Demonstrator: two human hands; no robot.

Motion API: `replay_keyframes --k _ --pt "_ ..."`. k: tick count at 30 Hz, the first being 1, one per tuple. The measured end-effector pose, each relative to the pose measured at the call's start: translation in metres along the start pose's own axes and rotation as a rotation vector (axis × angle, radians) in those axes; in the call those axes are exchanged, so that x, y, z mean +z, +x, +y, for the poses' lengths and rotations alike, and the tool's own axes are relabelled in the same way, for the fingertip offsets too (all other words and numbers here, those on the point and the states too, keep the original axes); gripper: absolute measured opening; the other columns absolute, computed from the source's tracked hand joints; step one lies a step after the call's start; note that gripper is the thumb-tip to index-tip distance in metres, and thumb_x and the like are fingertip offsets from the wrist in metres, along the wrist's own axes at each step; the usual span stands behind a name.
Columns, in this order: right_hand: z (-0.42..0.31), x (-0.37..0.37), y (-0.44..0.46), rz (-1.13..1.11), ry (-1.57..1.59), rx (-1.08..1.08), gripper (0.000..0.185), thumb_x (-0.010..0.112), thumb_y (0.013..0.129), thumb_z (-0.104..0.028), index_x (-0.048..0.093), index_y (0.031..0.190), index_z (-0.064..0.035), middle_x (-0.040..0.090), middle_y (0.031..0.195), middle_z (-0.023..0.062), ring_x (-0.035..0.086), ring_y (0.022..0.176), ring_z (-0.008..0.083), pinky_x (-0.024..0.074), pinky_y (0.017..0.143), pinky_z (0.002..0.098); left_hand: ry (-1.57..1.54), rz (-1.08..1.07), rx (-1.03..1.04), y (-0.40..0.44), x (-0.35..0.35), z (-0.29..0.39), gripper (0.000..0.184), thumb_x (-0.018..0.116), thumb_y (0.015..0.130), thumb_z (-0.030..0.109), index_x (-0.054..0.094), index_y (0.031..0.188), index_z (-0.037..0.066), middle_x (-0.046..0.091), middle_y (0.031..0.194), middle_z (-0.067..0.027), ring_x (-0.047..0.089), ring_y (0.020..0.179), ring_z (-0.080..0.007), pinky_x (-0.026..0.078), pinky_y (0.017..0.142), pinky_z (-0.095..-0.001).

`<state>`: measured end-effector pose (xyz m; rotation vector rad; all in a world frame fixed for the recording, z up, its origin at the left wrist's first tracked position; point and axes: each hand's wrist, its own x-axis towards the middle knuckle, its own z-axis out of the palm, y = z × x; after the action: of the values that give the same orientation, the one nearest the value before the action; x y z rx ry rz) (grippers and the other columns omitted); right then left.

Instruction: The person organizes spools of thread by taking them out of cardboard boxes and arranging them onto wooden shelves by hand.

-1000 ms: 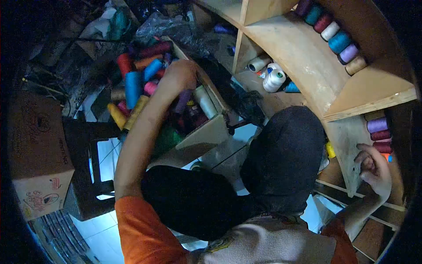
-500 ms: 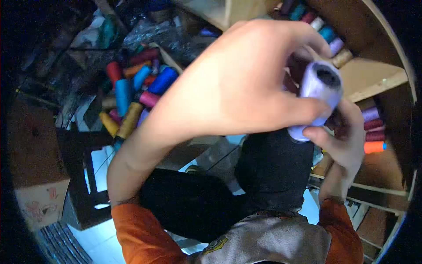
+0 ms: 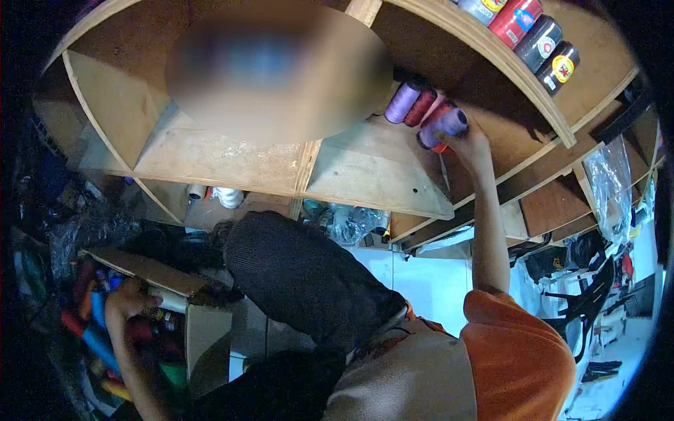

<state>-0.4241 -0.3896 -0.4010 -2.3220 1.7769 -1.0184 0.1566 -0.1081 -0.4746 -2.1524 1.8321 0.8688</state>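
Note:
My right hand (image 3: 467, 144) is closed on a lilac thread spool (image 3: 451, 121), held at the shelf (image 3: 382, 168) in front of other spools. Beside it stand another lilac spool (image 3: 402, 103) and a dark red spool (image 3: 423, 107); a bit of orange shows behind the held one. At the lower left my left hand (image 3: 130, 302) reaches into a cardboard box (image 3: 208, 344) of mixed spools, near a white spool (image 3: 170, 300). Its fingers are partly hidden and dark, so what they hold cannot be made out. A blue spool (image 3: 100, 347) lies by that forearm.
Labelled spools (image 3: 516, 21) stand on the upper shelf. Wooden dividers (image 3: 307, 168) split the shelving. White cones (image 3: 228, 197) and a clear plastic bag (image 3: 351, 223) are underneath. Another plastic bag (image 3: 607, 189) hangs at the right, above a black chair (image 3: 586, 302).
The view has swung right. The lilac spool that was between both hands is now in my right hand at the shelf, and my left hand is back at the box.

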Motion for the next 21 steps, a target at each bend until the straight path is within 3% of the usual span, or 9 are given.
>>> replay_keyframes --k 1,3,6,8,9,12,13,16,21 --pt "0.005 0.005 0.005 0.079 0.028 -0.066 0.053 0.077 0.068 -0.025 0.055 0.114 -0.0114 0.066 0.099 0.01 0.064 0.091 0.0227 0.0493 0.08 0.0336 -0.104 -0.151 -0.002 0.012 -0.002 -0.02 0.052 0.073 0.067 0.028 0.057 0.107 -0.001 0.064 0.095 -0.0213 0.062 0.089 -0.0282 0.048 0.08 -0.0372" --pt "-0.016 0.006 0.017 0.059 -0.085 0.082 0.057 0.078 0.066 -0.025 0.053 0.116 -0.0127 0.066 0.1 0.0116 0.063 0.094 0.0253 0.0492 0.081 0.0341 -0.162 -0.169 0.029 0.024 0.009 -0.039 0.055 0.074 0.065 0.027 0.056 0.108 -0.003 0.063 0.094 -0.0216 0.062 0.088 -0.0272 0.049 0.078 -0.0373" --pt "0.004 0.021 0.046 0.095 -0.262 0.125 0.062 0.079 0.062 -0.035 0.056 0.114 -0.0105 0.064 0.103 0.0155 0.062 0.097 0.0302 0.0484 0.085 0.0373 -0.137 0.081 0.12 0.019 0.03 -0.054 0.058 0.076 0.064 0.023 0.054 0.109 -0.005 0.064 0.092 -0.0193 0.063 0.083 -0.025 0.05 0.073 -0.0365" --pt "0.019 0.025 0.063 0.083 -0.378 0.116 0.064 0.078 0.061 -0.041 0.058 0.112 -0.0083 0.064 0.104 0.0167 0.062 0.097 0.031 0.0477 0.086 0.0385 -0.292 0.065 0.182 0.009 0.016 -0.063 0.058 0.077 0.063 0.021 0.053 0.109 -0.005 0.065 0.091 -0.0162 0.063 0.077 -0.0233 0.051 0.07 -0.0353" --pt "0.023 0.022 0.066 0.074 -0.397 0.07 0.066 0.076 0.059 -0.048 0.062 0.106 -0.0048 0.063 0.105 0.0183 0.061 0.097 0.0329 0.0471 0.087 0.0394 -0.408 0.064 0.094 0.003 0.013 -0.066 0.057 0.078 0.062 0.019 0.054 0.108 -0.004 0.064 0.089 -0.013 0.061 0.074 -0.0206 0.051 0.066 -0.0334" --pt "0.018 0.008 0.07 -0.007 -0.404 0.145 0.066 0.076 0.058 -0.05 0.064 0.105 -0.0048 0.063 0.106 0.0189 0.061 0.097 0.0336 0.0463 0.088 0.04 -0.677 0.128 -0.029 -0.02 -0.009 -0.05 0.053 0.079 0.062 0.013 0.054 0.106 -0.002 0.061 0.086 -0.0071 0.059 0.071 -0.0156 0.05 0.062 -0.0298" --pt "0.014 0.006 0.07 -0.033 -0.433 0.168 0.066 0.076 0.058 -0.05 0.064 0.105 -0.0049 0.063 0.106 0.0196 0.06 0.099 0.0338 0.0453 0.089 0.0401 -0.888 0.152 0.049 -0.023 -0.011 -0.042 0.048 0.078 0.065 0.006 0.053 0.105 0.0 0.059 0.084 -0.0043 0.058 0.072 -0.0136 0.049 0.062 -0.0275" --pt "0.002 0.008 0.066 -0.077 -0.499 0.172 0.066 0.076 0.057 -0.051 0.065 0.105 -0.0055 0.062 0.108 0.0214 0.058 0.103 0.0338 0.0425 0.092 0.0405 -1.05 0.154 0.084 -0.022 -0.006 -0.046 0.044 0.076 0.068 0.003 0.051 0.105 0.001 0.059 0.089 -0.0052 0.057 0.078 -0.0136 0.049 0.067 -0.0273" --pt "0.004 0.015 0.058 -0.032 -0.746 0.097 0.064 0.071 0.063 -0.057 0.067 0.099 -0.0031 0.063 0.103 0.0219 0.061 0.097 0.0334 0.0448 0.088 0.0405 -1.06 0.126 0.161 -0.028 -0.014 -0.04 0.047 0.076 0.067 0.001 0.051 0.106 0.002 0.059 0.097 -0.0079 0.058 0.09 -0.0169 0.049 0.078 -0.0304"
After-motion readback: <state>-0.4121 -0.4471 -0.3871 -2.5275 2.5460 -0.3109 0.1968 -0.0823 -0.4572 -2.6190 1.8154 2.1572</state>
